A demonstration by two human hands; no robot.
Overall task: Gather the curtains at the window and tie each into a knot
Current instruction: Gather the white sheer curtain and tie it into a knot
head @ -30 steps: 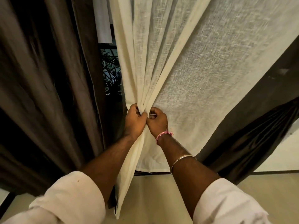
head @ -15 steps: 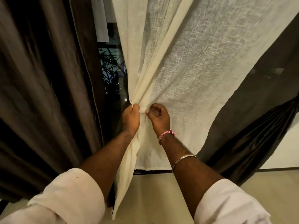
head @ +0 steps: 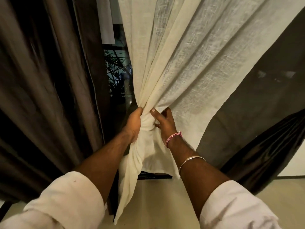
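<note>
A cream sheer curtain point(head: 198, 60) hangs across the middle and right of the view. Its folds are bunched at waist height. My left hand point(head: 133, 124) is clenched around that bunch from the left. My right hand point(head: 163, 123) presses against the bunch from the right, thumb up and fingers spread on the cloth; whether it grips is unclear. The curtain's lower tail point(head: 130, 176) hangs below my hands between my forearms. A dark brown curtain point(head: 49, 88) hangs loose on the left. Another dark curtain point(head: 267, 146) sits behind the sheer one on the right.
The dark window glass point(head: 117, 75) shows between the brown and cream curtains, with plants outside. A dark window frame rail point(head: 155, 176) runs along the bottom. Pale floor point(head: 165, 204) lies below my arms.
More of the cream curtain has been drawn into the bunch under my left hand. My right hand went from a pinch to spread fingers pressed on the fabric.
</note>
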